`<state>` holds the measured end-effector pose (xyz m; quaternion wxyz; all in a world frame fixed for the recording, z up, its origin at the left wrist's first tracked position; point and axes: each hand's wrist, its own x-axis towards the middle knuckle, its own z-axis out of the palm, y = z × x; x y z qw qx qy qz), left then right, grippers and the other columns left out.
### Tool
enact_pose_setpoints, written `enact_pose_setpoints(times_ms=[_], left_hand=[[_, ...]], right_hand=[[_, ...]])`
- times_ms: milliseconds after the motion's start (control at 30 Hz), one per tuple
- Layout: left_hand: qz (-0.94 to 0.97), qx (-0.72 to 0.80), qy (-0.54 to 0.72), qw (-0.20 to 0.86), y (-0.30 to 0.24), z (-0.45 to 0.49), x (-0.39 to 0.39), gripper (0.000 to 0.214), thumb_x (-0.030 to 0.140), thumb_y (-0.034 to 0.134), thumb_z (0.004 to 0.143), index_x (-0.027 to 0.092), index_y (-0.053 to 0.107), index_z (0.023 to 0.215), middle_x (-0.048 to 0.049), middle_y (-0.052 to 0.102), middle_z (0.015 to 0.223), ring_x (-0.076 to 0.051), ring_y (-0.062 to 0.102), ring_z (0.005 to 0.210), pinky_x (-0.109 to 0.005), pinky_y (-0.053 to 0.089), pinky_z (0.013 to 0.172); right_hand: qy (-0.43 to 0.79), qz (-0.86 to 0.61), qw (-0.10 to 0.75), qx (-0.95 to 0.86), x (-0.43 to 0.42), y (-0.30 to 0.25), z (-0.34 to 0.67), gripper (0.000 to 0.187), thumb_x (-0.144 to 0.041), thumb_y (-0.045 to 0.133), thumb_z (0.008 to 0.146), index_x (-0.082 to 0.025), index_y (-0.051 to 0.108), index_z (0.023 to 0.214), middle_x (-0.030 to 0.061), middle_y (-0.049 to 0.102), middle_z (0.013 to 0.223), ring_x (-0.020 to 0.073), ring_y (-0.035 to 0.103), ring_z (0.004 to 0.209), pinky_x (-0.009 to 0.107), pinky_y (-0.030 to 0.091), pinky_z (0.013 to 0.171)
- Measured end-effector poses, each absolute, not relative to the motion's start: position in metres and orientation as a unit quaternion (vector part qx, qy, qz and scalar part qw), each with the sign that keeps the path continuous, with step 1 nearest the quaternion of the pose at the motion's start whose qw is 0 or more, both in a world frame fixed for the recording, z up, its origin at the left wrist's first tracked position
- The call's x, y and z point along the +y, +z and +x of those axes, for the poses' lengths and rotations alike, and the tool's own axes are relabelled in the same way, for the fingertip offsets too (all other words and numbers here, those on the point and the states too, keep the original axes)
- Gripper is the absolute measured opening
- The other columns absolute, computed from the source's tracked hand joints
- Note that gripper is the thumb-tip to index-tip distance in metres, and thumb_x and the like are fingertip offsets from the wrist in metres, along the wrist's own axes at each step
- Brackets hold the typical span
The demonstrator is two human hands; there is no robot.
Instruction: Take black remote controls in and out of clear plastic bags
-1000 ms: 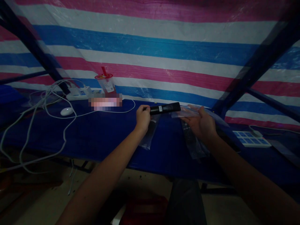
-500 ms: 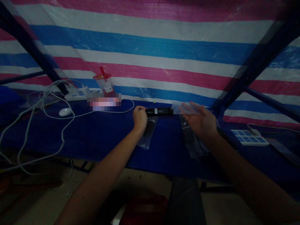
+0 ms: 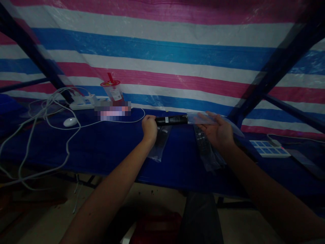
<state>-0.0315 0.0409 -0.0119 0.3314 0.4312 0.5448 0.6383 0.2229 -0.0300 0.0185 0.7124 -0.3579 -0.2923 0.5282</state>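
Black and slim, a remote control (image 3: 171, 120) lay level in the air between your two hands, just above a dark blue table (image 3: 106, 145). Your left hand (image 3: 149, 128) was closed around the remote's left end, fingers curled tight over it. Your right hand (image 3: 217, 132) was held half open, palm up, with a clear plastic bag (image 3: 203, 118) resting across its fingers; the thumb lay over the bag. The bag's open mouth met the right end of the remote, though the dim light made it hard to tell how far the tip had entered.

Below your left hand, a second bagged remote (image 3: 159, 145) lay on the table, reaching its near edge. Under your right hand, another dark remote in plastic (image 3: 206, 149) lay at a slant, its buttons faintly visible.

Farther left on the table sat a white computer mouse (image 3: 70, 121), with loose white cables (image 3: 38, 132) looping around it and over the table's front. Behind it lay a white power strip (image 3: 83, 101), and beside that stood a clear cup with a red lid and straw (image 3: 113, 89). Well to your right lay a flat white tray of blue squares (image 3: 269, 148). A tarpaulin striped pink, white and blue (image 3: 162, 51) hung behind everything.
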Motion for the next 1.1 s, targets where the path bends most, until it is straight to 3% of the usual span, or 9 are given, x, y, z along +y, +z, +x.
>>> enact_pose_setpoints(times_ms=[200, 467, 667, 833, 967, 1100], left_hand=[[0.413, 0.543, 0.647, 0.342, -0.01, -0.029, 0.04, 0.009, 0.023, 0.055, 0.074, 0.02, 0.061, 0.07, -0.0051, 0.061, 0.075, -0.023, 0.062, 0.084, -0.033, 0.049, 0.07], [0.427, 0.533, 0.648, 0.337, -0.012, -0.029, 0.041, 0.01, 0.024, 0.055, 0.076, 0.02, 0.061, 0.069, -0.0059, 0.063, 0.078, -0.024, 0.063, 0.086, -0.034, 0.05, 0.075], [0.417, 0.544, 0.652, 0.323, -0.01, -0.034, 0.045, 0.01, 0.023, 0.054, 0.074, 0.02, 0.06, 0.067, -0.006, 0.063, 0.077, -0.025, 0.064, 0.089, -0.035, 0.051, 0.078], [0.415, 0.538, 0.653, 0.335, -0.008, -0.033, 0.043, 0.011, 0.024, 0.056, 0.075, 0.019, 0.061, 0.067, -0.0062, 0.063, 0.077, -0.025, 0.063, 0.089, -0.036, 0.051, 0.079], [0.413, 0.522, 0.646, 0.374, -0.003, -0.027, 0.036, 0.01, 0.025, 0.057, 0.076, 0.018, 0.062, 0.071, -0.0057, 0.063, 0.078, -0.023, 0.063, 0.082, -0.035, 0.051, 0.074], [0.414, 0.487, 0.624, 0.45, 0.003, -0.02, 0.027, 0.009, 0.025, 0.057, 0.08, 0.018, 0.063, 0.079, -0.003, 0.057, 0.074, -0.016, 0.055, 0.062, -0.03, 0.045, 0.058]], right_hand=[[0.529, -0.349, 0.696, -0.336, -0.026, 0.011, 0.225, 0.025, -0.049, 0.071, 0.088, -0.027, 0.068, 0.101, 0.0126, 0.077, 0.116, 0.0315, 0.075, 0.108, 0.052, 0.064, 0.094], [0.523, -0.33, 0.706, -0.346, -0.034, 0.02, 0.215, 0.012, -0.033, 0.063, 0.095, -0.023, 0.068, 0.1, 0.0105, 0.075, 0.112, 0.0279, 0.073, 0.113, 0.043, 0.069, 0.081], [0.516, -0.356, 0.701, -0.34, -0.032, 0.024, 0.218, 0.01, -0.029, 0.064, 0.092, -0.021, 0.069, 0.097, 0.0134, 0.077, 0.101, 0.0304, 0.078, 0.095, 0.047, 0.069, 0.074], [0.506, -0.351, 0.698, -0.365, -0.032, 0.024, 0.216, 0.01, -0.026, 0.062, 0.091, -0.024, 0.069, 0.098, 0.0096, 0.077, 0.1, 0.0275, 0.077, 0.091, 0.044, 0.069, 0.072], [0.513, -0.334, 0.698, -0.37, -0.035, 0.022, 0.209, 0.007, -0.029, 0.066, 0.092, -0.025, 0.069, 0.096, 0.0081, 0.076, 0.099, 0.026, 0.076, 0.097, 0.043, 0.069, 0.078], [0.514, -0.327, 0.697, -0.378, -0.039, 0.021, 0.204, 0.01, -0.031, 0.067, 0.092, -0.023, 0.07, 0.098, 0.0073, 0.075, 0.104, 0.0264, 0.074, 0.104, 0.044, 0.069, 0.08]])
